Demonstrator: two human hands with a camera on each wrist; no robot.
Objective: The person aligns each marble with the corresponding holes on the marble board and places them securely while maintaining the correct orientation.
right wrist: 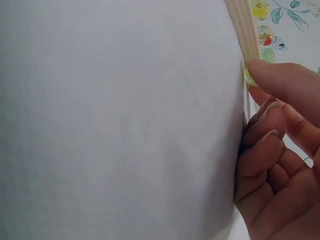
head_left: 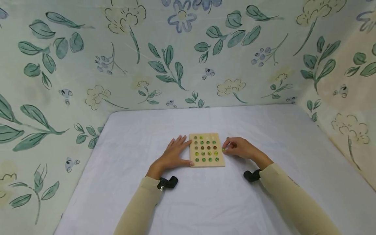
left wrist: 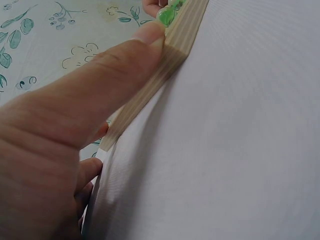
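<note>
A square wooden board (head_left: 205, 164) lies on the white cloth, its rows of round hollows filled mostly with green, yellow-green and reddish-brown glass marbles (head_left: 209, 153). In the far row, marbles show only toward the left. My left hand (head_left: 173, 154) rests along the board's left edge, thumb at the near corner and fingers spread farther up. In the left wrist view, the thumb (left wrist: 125, 60) presses against the wooden side. Just off the right edge, my right hand (head_left: 239, 147) pinches a yellow-green marble (right wrist: 249, 77) between thumb and forefinger, its other fingers curled in.
White cloth (head_left: 202, 202) covers the table around the board. Behind and at the sides hangs floral-printed fabric (head_left: 164, 88). A black wrist camera (head_left: 168, 182) sits on the left wrist, another black camera (head_left: 252, 176) on the right.
</note>
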